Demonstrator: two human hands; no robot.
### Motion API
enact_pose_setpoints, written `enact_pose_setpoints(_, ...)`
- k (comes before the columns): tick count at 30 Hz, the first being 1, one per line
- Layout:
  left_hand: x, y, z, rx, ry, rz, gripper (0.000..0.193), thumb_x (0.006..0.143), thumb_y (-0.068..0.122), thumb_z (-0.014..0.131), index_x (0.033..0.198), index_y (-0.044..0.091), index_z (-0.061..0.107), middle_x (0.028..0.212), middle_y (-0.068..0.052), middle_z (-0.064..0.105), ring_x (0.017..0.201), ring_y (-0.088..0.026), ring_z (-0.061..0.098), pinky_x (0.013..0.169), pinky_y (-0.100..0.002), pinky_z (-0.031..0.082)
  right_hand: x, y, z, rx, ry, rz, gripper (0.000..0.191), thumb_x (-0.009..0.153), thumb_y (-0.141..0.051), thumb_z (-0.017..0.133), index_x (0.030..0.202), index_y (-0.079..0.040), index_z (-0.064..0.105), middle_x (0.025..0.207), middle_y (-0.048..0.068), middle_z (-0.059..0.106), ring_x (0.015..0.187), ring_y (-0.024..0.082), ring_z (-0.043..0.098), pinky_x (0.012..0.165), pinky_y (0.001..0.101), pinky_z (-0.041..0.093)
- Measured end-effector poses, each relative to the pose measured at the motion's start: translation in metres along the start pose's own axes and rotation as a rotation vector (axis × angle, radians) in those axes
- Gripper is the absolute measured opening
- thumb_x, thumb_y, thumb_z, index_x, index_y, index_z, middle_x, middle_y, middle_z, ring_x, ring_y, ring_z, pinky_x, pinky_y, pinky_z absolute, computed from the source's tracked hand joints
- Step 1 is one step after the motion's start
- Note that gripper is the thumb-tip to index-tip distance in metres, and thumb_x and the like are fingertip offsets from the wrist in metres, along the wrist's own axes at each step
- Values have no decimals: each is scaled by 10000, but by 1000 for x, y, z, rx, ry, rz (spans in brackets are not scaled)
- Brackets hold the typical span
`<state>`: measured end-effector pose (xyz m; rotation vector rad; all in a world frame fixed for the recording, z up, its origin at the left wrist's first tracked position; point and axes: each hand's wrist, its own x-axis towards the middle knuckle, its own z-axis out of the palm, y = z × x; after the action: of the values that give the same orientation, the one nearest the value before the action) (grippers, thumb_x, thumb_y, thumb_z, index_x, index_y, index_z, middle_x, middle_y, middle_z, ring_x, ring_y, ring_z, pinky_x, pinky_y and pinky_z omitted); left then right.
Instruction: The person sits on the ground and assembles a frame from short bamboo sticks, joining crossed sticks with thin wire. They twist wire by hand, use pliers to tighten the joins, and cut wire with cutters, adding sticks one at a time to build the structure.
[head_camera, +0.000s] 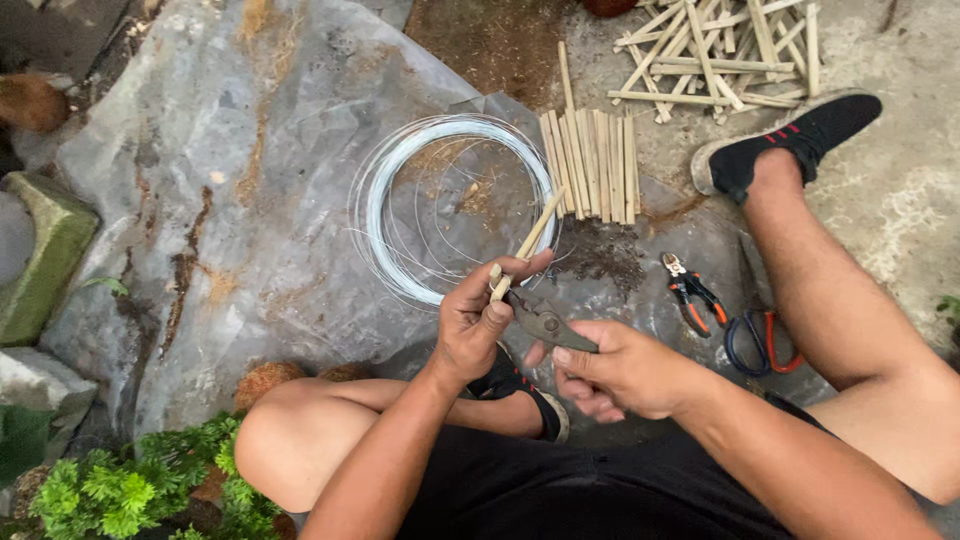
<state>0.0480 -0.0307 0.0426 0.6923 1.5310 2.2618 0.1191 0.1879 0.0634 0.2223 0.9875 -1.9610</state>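
head view: a seated person is seen from above, bare legs folded, both hands held over a grey plastic sheet (250, 180) spread on the ground
bamboo stick: a thin, pale, straight-cut stick (527, 243) is seen, tilted up and away to the right, its upper end lying over the wire coil
pliers: a dark metal pair of pliers (545, 322) is seen, the nose pointed at the lower end of the stick, touching or just beside it; which cannot be told
stick and hands: the lower end of the stick is gripped by the left hand; the rest is left free above the fingers
left hand: the left hand (480, 320) is closed around the stick, thumb pressed on its near side, wrist bent upward, forearm raised from the left knee
right hand: the right hand (625, 370) is closed around the pliers' handles, knuckles up, just beside the left hand, forearm laid across the lap
wire coil: a round coil of pale wire (450, 205) is laid on the sheet beyond the hands
cut sticks: a neat row of bamboo pieces (592, 165) is set just beyond the coil, a loose heap (715, 55) further off
other tools: orange-handled cutters (693, 297) and scissors (760, 335) are laid near the right leg
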Motion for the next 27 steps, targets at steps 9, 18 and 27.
enact_pose_setpoints(9,7,-12,-16,201,260,-79,558,1068,427,585,1457,31,531,1347,-201,622,1057,-151,614,835,-280,499,12,7,-45,-458,-180,-374,396,1090,-295,519,1265,45,622,1033,110,740,960,173,702,880,332,553)
enact_pose_setpoints(18,13,-10,-17,-116,275,-2,429,1044,261,595,1417,79,488,1478,-264,575,1056,-194,627,1006,-364,496,58,55,-114,-1305,972,107,498,986,-442,572,1293,-50,592,1187,262,656,1065,459,637,902,537,499)
enact_pose_setpoints(27,11,-8,-20,-484,299,35,356,1119,348,553,1326,59,569,1342,-279,650,944,-202,545,921,-344,447,14,30,-136,-1345,1430,211,678,860,-518,721,1322,-35,606,1307,233,618,1189,412,607,957,533,500)
